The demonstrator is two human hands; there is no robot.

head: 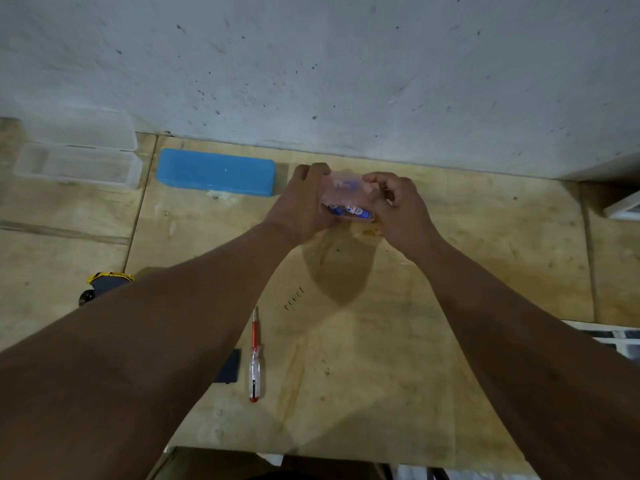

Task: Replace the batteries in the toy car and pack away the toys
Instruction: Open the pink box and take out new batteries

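Matt plywood table (398, 341), rough pitted plaster wall (311, 64), clear pink plastic box (346, 192), matt blue plastic case (214, 176), glossy clear-handled screwdriver (255, 368).

Bare plywood table (433, 323) is left free right of the screwdriver (255, 358); the left is blocked by a blue case (214, 172) and clear box (76, 157).

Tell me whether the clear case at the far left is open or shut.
Open: the clear case has its lid hinged back toward the wall, leaving the tray exposed. No contents are visible inside.
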